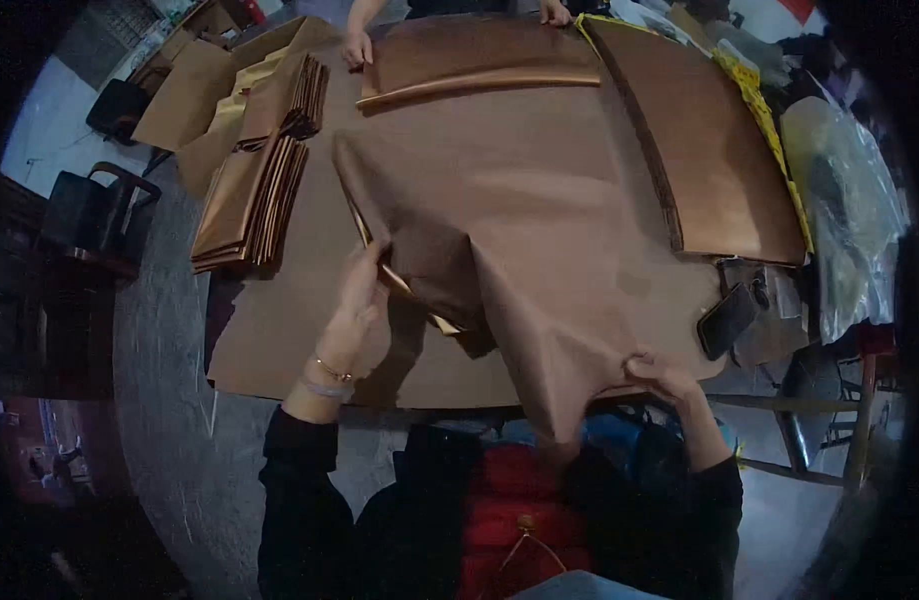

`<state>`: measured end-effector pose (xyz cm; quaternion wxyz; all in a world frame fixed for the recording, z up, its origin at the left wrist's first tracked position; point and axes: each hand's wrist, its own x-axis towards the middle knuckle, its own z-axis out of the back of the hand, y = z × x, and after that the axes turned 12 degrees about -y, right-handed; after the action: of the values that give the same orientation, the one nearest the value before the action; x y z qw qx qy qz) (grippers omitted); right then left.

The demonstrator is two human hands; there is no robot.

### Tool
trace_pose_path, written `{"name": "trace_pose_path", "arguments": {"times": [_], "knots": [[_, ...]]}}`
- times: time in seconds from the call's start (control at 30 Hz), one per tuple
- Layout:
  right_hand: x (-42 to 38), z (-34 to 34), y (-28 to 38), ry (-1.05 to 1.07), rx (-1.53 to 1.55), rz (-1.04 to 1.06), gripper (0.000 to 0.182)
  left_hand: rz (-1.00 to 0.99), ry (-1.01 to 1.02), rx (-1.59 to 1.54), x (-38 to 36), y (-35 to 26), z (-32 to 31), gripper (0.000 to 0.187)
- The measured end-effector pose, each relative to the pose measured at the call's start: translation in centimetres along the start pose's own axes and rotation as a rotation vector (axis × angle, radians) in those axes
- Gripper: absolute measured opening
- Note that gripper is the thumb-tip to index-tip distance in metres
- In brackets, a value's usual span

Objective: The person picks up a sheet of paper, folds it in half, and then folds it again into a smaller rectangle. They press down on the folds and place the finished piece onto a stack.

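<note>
A large, soft brown sheet (549, 260) with a shiny copper-gold reverse spreads over the middle of the table, buckled into folds. My left hand (359, 290) pinches its left edge, where the glossy side shows as a narrow strip. Lower right, my right hand (661, 375) grips the near corner between thumb and fingers at the table's front edge. Between my hands, part of the sheet hangs over that edge toward my lap.
Across the table (269, 340), another person's hand (357, 50) rests on a copper sheet (479, 60). Folded copper pieces (254, 200) are stacked left. At right lie a sheet pile (724, 150), a dark phone-like object (727, 320) and clear plastic (839, 190).
</note>
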<state>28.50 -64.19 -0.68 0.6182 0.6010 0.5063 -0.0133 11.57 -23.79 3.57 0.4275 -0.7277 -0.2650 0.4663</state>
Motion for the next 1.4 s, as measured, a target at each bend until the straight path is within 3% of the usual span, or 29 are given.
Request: {"name": "trace_pose_path", "arguments": {"times": [0.03,0.07,0.1,0.23,0.27,0.3,0.33,0.4,0.43,0.5,0.53,0.6,0.63,0.67,0.73,0.77,0.87,0.9,1.0,1.03,1.1,1.13,1.17,1.2,1.27,1.3,1.33,1.4], "knots": [[0.2,-0.2,0.5,0.049,-0.069,-0.003,0.032,-0.033,0.024,0.026,-1.0,-1.3,-0.6,0.027],[0.0,0.1,1.8,-0.037,-0.084,0.127,0.028,-0.051,0.090,-0.004,0.0,-1.8,-0.2,0.030],[-0.2,0.3,3.1,-0.130,-0.110,0.255,0.025,-0.055,-0.043,0.173,0.0,-3.6,-0.2,0.029],[-3.3,-1.4,10.9,-0.423,-0.014,0.624,0.029,-0.068,0.077,0.126,1.0,-9.2,0.2,0.026],[-3.7,-0.9,11.7,-0.461,0.030,0.647,0.030,-0.032,0.088,0.144,2.2,-10.3,0.7,0.026],[-4.1,-0.3,12.6,-0.499,0.073,0.672,0.032,-0.095,-0.059,0.156,2.2,-11.4,0.6,0.022],[-4.4,-0.3,13.5,-0.494,0.070,0.666,0.032,-0.045,0.078,0.198,3.5,-13.1,1.9,0.020],[-5.1,-0.1,14.9,-0.682,0.123,0.693,0.035,-0.053,0.272,0.257,6.0,-15.8,4.4,0.014],[-5.2,0.2,15.2,-0.742,0.139,0.697,0.036,-0.095,0.187,0.249,4.0,-16.5,3.3,0.010],[-4.0,3.7,13.9,-0.692,-0.317,0.859,0.037,-0.143,-0.007,0.136,-1.5,-17.6,0.3,0.009],[-3.4,5.4,13.2,-0.654,-0.550,0.928,0.037,-0.138,-0.018,0.134,0.3,-17.4,1.2,0.009],[-2.3,8.2,12.2,-0.545,-1.021,1.062,0.038,0.060,0.080,0.281,5.0,-16.8,3.4,0.010],[-2.7,5.0,12.2,-0.363,-0.510,0.722,0.039,0.068,0.047,0.476,1.8,-16.3,2.3,0.010],[-3.0,1.7,12.3,-0.332,0.041,0.400,0.039,0.083,0.051,0.556,2.3,-15.7,3.0,0.011],[-2.3,2.3,9.5,-0.319,0.050,0.334,0.039,0.023,0.048,0.629,4.5,-13.1,4.8,0.015],[-2.5,2.3,8.9,-0.356,-0.297,0.439,0.040,-0.007,-0.002,0.629,5.5,-11.8,5.4,0.016],[-0.8,3.8,6.2,-0.248,-0.024,0.251,0.045,-0.029,0.011,0.805,4.1,-10.2,4.7,0.018],[-1.0,2.9,6.6,-0.293,-0.092,0.198,0.047,-0.035,-0.018,0.831,5.1,-8.9,4.6,0.020],[1.0,3.6,4.8,-0.363,-0.255,0.210,0.047,0.095,-0.083,0.627,3.2,-6.8,2.4,0.033],[2.2,5.5,3.9,-0.284,-0.235,0.246,0.041,0.110,0.188,0.357,9.2,-3.3,5.7,0.043],[3.8,8.8,2.3,-0.334,-0.206,0.240,0.037,0.048,0.055,0.283,2.6,-4.1,4.6,0.059],[4.2,9.5,1.7,-0.390,-0.173,0.230,0.034,0.137,-0.096,0.265,3.1,-2.6,4.9,0.072],[1.5,5.1,4.0,-0.349,-0.130,0.200,0.030,0.131,-0.097,0.240,-0.1,-2.3,4.4,0.073],[1.9,5.9,3.6,-0.344,-0.125,0.195,0.030,0.126,-0.099,0.216,-3.7,-1.7,4.3,0.075],[2.6,7.5,3.0,-0.322,-0.134,0.182,0.035,0.123,0.081,0.145,-4.0,2.9,7.3,0.072],[2.3,6.3,3.0,-0.400,-0.242,0.295,0.042,0.104,0.156,0.076,-5.0,4.8,8.0,0.070],[2.6,6.8,2.7,-0.395,-0.244,0.290,0.042,0.036,0.201,-0.055,-7.9,5.7,6.1,0.068],[3.1,7.7,2.1,-0.297,0.002,0.182,0.045,-0.030,0.162,0.052,-10.9,6.3,4.9,0.063]]}}
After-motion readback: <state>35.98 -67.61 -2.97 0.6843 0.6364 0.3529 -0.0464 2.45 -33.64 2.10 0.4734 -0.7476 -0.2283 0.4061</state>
